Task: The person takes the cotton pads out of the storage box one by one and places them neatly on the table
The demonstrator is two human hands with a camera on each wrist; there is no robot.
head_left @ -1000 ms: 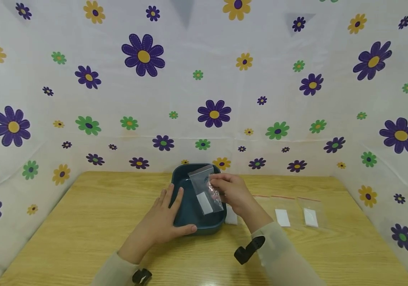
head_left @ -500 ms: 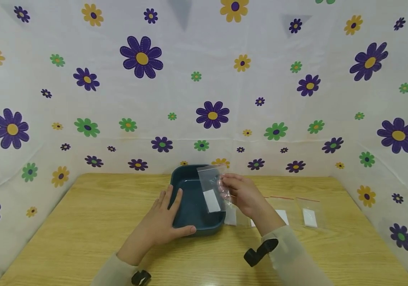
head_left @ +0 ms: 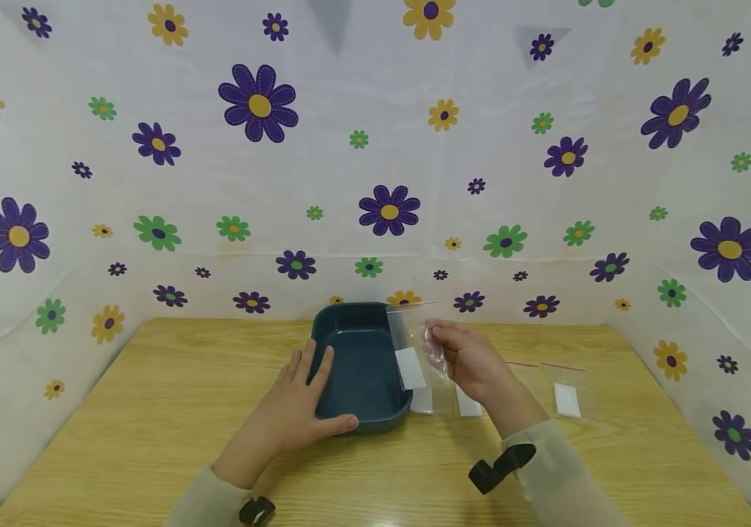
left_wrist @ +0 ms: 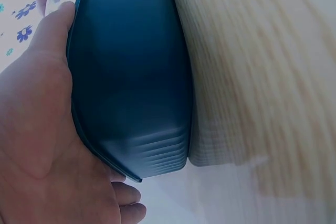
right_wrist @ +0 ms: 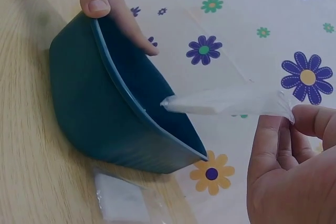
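A dark teal plastic bin [head_left: 362, 366] stands on the wooden table; its inside shows bare in the head view. My left hand [head_left: 290, 410] lies with fingers spread over the bin's left and front rim, the thumb on the front edge. My right hand [head_left: 474, 366] pinches the side of a clear zip bag [head_left: 410, 368] between thumb and fingers. This bag contains a white rectangular piece and hangs above the bin's right rim. In the right wrist view the bag [right_wrist: 210, 104] appears nearly edge-on, its far end over the bin's opening [right_wrist: 142, 77].
Several similar bags lie in a row right of the bin: one [head_left: 423, 401] close beside it, another [head_left: 469, 402] partly under my right hand, and one at the far right [head_left: 566, 400]. A flowered cloth [head_left: 375, 168] hangs behind the table [head_left: 171, 410].
My right hand has moved right with the zip bag, from over the middle of the bin to its right rim. My left hand stays on the bin.
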